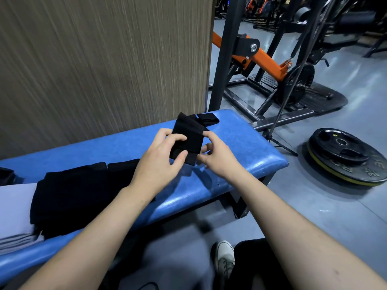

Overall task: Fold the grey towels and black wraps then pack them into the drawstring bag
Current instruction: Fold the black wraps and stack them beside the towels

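I hold a black wrap (189, 133) up above the blue bench (247, 147), partly folded into a thick rectangle with a loose strap end sticking out at its top right. My left hand (161, 158) grips its left side, thumb and fingers curled round the lower edge. My right hand (217, 155) pinches its right edge. Left of my hands a pile of black cloth (69, 193) lies on the bench. Folded grey towels (14, 216) are stacked at the bench's left end, partly under the black pile. No drawstring bag is recognisable in view.
A wood-grain wall panel (104, 59) stands right behind the bench. An orange and black gym machine (261, 59) is on the floor at the back right. Stacked weight plates (345, 155) lie on the floor right of the bench. My shoe (225, 258) shows below.
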The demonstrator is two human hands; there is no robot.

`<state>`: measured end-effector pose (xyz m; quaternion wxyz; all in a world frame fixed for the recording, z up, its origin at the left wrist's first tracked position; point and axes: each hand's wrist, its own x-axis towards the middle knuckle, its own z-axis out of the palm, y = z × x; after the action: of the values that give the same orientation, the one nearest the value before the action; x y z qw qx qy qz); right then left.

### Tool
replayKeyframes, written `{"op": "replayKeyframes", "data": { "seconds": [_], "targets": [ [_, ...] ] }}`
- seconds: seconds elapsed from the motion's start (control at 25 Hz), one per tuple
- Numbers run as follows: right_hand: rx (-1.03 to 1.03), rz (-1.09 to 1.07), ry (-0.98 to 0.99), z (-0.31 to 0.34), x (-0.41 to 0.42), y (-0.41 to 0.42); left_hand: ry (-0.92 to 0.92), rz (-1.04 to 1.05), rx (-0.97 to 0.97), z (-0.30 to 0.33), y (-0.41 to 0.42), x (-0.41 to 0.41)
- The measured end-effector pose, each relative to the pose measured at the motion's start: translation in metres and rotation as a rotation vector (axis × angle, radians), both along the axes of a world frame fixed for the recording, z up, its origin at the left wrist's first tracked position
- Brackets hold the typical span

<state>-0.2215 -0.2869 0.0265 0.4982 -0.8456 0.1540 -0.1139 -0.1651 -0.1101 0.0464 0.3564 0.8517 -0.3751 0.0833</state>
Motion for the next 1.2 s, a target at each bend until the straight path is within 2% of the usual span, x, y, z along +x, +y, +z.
{"op": "replayKeyframes", "data": {
  "seconds": [0.16, 0.32, 0.52, 0.64, 0.8, 0.96, 1.08, 1.2],
  "targets": [
    [0.011, 0.039, -0.076, 0.0, 0.0, -0.001, 0.012, 0.092, 0.176, -0.004, -0.002, 0.003],
    [0.024, 0.078, -0.154, 0.003, -0.001, 0.004, 0.119, 0.092, 0.212, -0.007, -0.009, 0.002],
    [-0.076, 0.099, -0.24, -0.001, 0.001, 0.01, 0.382, 0.077, 0.026, -0.004, -0.014, 0.001],
    [-0.157, 0.136, -0.219, -0.002, 0.002, 0.012, 0.437, 0.098, -0.135, -0.003, -0.013, 0.005],
    [-0.281, 0.22, -0.191, -0.004, 0.004, 0.014, 0.537, 0.108, -0.205, -0.005, -0.011, 0.01],
    [-0.214, 0.25, -0.205, -0.005, 0.006, 0.017, 0.556, 0.144, -0.227, -0.007, -0.01, 0.015],
    [-0.107, 0.152, -0.234, -0.003, 0.006, 0.014, 0.613, 0.131, -0.281, -0.005, -0.006, 0.019],
    [0.01, 0.065, -0.151, 0.001, 0.002, 0.008, 0.669, 0.113, -0.302, -0.003, -0.002, 0.021]
  ]
}}
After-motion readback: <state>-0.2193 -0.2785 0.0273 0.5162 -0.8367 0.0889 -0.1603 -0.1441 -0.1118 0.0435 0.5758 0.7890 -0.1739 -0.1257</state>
